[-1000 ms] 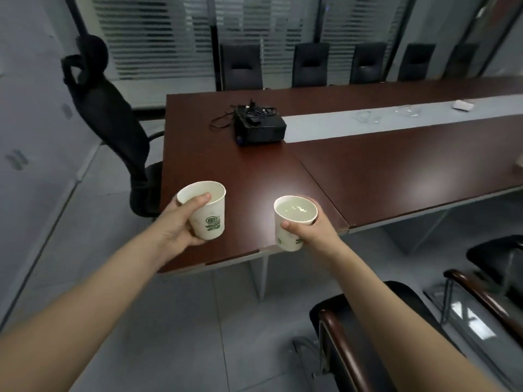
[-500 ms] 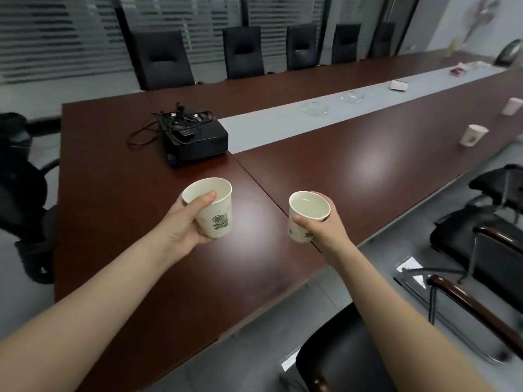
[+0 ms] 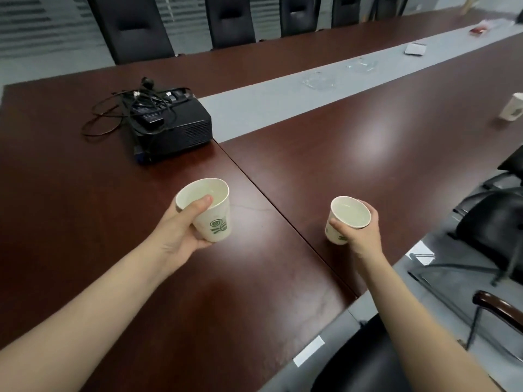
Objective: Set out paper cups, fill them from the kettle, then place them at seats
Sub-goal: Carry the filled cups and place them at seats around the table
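Left hand [image 3: 181, 236] is gripping a white paper cup with a green swirl print [image 3: 216, 222], thumb over the near rim, fingers wrapping the far side. The cup is tilting slightly and sitting over the left panel of the dark red-brown wooden conference table [image 3: 368, 154].

Right hand [image 3: 360, 236] is gripping a second white paper cup [image 3: 351, 215] from its right side, thumb on the near wall. It is showing pale liquid inside. That cup is just right of the table seam, close to the near edge. Can't tell if its base is touching the tabletop.

The two cups are well apart, seam between them.

A third white printed paper cup [image 3: 512, 107] is standing at the far right of the table. A black projector with tangled cables [image 3: 172, 128] is sitting far left of the held cups, beside the grey centre strip [image 3: 268, 100].
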`<state>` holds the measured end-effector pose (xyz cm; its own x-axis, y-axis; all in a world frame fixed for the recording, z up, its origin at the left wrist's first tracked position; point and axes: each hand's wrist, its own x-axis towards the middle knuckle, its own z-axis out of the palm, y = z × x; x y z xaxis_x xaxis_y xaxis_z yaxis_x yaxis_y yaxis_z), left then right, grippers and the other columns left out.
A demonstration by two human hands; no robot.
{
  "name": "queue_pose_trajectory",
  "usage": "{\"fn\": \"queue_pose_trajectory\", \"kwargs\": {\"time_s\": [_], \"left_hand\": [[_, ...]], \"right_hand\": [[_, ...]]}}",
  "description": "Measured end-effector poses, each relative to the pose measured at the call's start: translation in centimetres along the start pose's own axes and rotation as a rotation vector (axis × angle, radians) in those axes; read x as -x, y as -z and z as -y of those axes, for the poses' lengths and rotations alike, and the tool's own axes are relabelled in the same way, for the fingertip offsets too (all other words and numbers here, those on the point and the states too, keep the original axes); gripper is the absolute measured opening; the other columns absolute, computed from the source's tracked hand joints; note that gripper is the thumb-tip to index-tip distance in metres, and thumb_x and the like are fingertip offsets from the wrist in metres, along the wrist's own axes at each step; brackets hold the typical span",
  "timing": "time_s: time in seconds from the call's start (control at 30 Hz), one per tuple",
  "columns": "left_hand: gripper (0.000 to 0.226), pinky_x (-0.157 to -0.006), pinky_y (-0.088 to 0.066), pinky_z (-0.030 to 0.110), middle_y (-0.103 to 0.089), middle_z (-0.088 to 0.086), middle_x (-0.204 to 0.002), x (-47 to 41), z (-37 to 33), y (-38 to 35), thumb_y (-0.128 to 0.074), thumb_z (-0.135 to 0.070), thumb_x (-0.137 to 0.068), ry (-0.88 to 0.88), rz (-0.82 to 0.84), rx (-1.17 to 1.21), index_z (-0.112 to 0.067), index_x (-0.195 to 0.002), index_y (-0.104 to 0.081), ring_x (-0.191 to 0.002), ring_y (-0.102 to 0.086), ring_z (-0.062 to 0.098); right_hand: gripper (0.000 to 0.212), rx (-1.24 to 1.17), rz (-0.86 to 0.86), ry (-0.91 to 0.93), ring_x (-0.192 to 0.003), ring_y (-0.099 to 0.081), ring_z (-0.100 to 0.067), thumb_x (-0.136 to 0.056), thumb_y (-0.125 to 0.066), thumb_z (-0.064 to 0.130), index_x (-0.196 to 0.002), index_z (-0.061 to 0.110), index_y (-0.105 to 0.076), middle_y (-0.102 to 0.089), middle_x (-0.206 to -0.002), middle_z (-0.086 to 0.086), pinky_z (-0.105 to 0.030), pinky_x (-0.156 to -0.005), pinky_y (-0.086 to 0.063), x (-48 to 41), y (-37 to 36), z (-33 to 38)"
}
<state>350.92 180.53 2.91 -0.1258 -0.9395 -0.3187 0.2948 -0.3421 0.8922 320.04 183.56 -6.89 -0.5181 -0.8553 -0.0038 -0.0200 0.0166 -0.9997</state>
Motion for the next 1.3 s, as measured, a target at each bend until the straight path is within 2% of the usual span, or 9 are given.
{"fn": "queue_pose_trajectory", "kwargs": {"time_s": [0.2,0.4,0.57,0.73,0.87,0.97,1.07,1.2,1.3], "left_hand": [[0.053,-0.078,-0.049,0.051,-0.060,-0.003,-0.110,-1.8,1.8,1.4,-0.064,-0.028,-0.066,0.005,0.004,-0.038,-0.028,-0.117,-0.049,-0.101,-0.059,0.019],[0.052,-0.081,-0.047,0.050,-0.059,-0.004,-0.109,-2.0,2.0,1.9,-0.064,-0.027,-0.064,0.015,0.013,-0.047,-0.029,-0.115,-0.050,-0.099,-0.059,0.019],[0.043,-0.080,-0.048,0.048,-0.061,-0.006,-0.102,-0.9,0.9,2.4,-0.064,-0.027,-0.063,0.014,0.019,-0.043,-0.031,-0.105,-0.054,-0.094,-0.060,0.017],[0.043,-0.073,-0.052,0.044,-0.062,-0.006,-0.103,2.0,-1.7,3.9,-0.067,-0.025,-0.063,0.018,0.006,-0.012,-0.031,-0.103,-0.054,-0.094,-0.060,0.017],[0.045,-0.073,-0.051,0.043,-0.064,-0.008,-0.096,5.1,-4.7,6.0,-0.073,-0.016,-0.062,0.008,0.002,-0.006,-0.030,-0.100,-0.055,-0.089,-0.061,0.014],[0.042,-0.077,-0.050,0.047,-0.064,-0.007,-0.098,7.8,-7.1,9.0,-0.068,-0.022,-0.063,-0.001,0.000,0.015,-0.030,-0.102,-0.055,-0.090,-0.061,0.014],[0.042,-0.080,-0.049,0.048,-0.062,-0.007,-0.098,10.3,-8.7,12.1,-0.075,-0.014,-0.070,-0.013,-0.004,-0.003,-0.028,-0.103,-0.054,-0.089,-0.061,0.013],[0.021,-0.082,-0.048,0.047,-0.061,-0.007,-0.098,13.8,-10.5,18.4,-0.060,-0.015,-0.087,-0.015,-0.015,-0.015,-0.029,-0.101,-0.053,-0.088,-0.059,0.012],[0.019,-0.088,-0.045,0.052,-0.061,-0.007,-0.097,16.1,-12.0,23.3,-0.063,-0.017,-0.087,-0.003,-0.024,-0.021,-0.029,-0.099,-0.053,-0.086,-0.059,0.014]], "right_hand": [[0.073,0.026,-0.028,0.021,-0.093,-0.055,0.008,-0.054,-0.079,0.022,-0.116,0.029,-0.042,-0.054,-0.108,0.015,-0.007,-0.073,-0.044,0.2,-0.1,-2.1],[0.079,0.037,0.002,0.017,-0.098,-0.056,0.004,-0.041,-0.084,0.038,-0.109,0.035,-0.043,-0.055,-0.111,0.013,-0.012,-0.078,-0.045,-0.1,0.1,-1.8],[0.119,0.103,0.066,-0.059,-0.113,-0.051,-0.006,-0.043,-0.085,0.029,-0.146,0.017,-0.025,-0.050,-0.126,0.008,-0.028,-0.098,-0.041,-0.1,0.7,-1.1],[0.158,0.069,0.027,-0.215,-0.133,-0.038,-0.012,-0.029,-0.096,0.041,-0.153,0.015,-0.001,-0.031,-0.148,0.005,-0.038,-0.113,-0.029,2.4,1.7,1.5],[0.113,0.143,-0.126,-0.206,-0.145,-0.020,-0.019,-0.071,-0.078,0.020,-0.154,0.014,-0.001,-0.014,-0.160,-0.007,-0.035,-0.113,-0.024,5.2,2.5,5.1],[0.105,0.225,-0.312,-0.161,-0.144,-0.024,-0.023,-0.075,-0.077,0.029,-0.152,0.012,-0.008,-0.019,-0.158,-0.009,-0.035,-0.111,-0.025,7.2,2.1,7.6],[0.094,0.249,-0.489,-0.083,-0.143,-0.024,-0.024,-0.085,-0.071,0.030,-0.151,0.009,-0.008,-0.020,-0.157,-0.012,-0.035,-0.115,-0.021,9.9,-0.3,10.7],[0.107,0.231,-0.504,-0.053,-0.140,-0.030,-0.024,-0.072,-0.068,0.055,-0.151,0.014,-0.009,-0.023,-0.156,-0.011,-0.043,-0.116,-0.024,15.7,-8.0,13.8],[0.094,0.273,-0.378,-0.035,-0.137,-0.033,-0.026,-0.084,-0.067,0.040,-0.151,0.008,-0.010,-0.028,-0.152,-0.014,-0.035,-0.113,-0.026,20.8,-15.6,15.1]]}}
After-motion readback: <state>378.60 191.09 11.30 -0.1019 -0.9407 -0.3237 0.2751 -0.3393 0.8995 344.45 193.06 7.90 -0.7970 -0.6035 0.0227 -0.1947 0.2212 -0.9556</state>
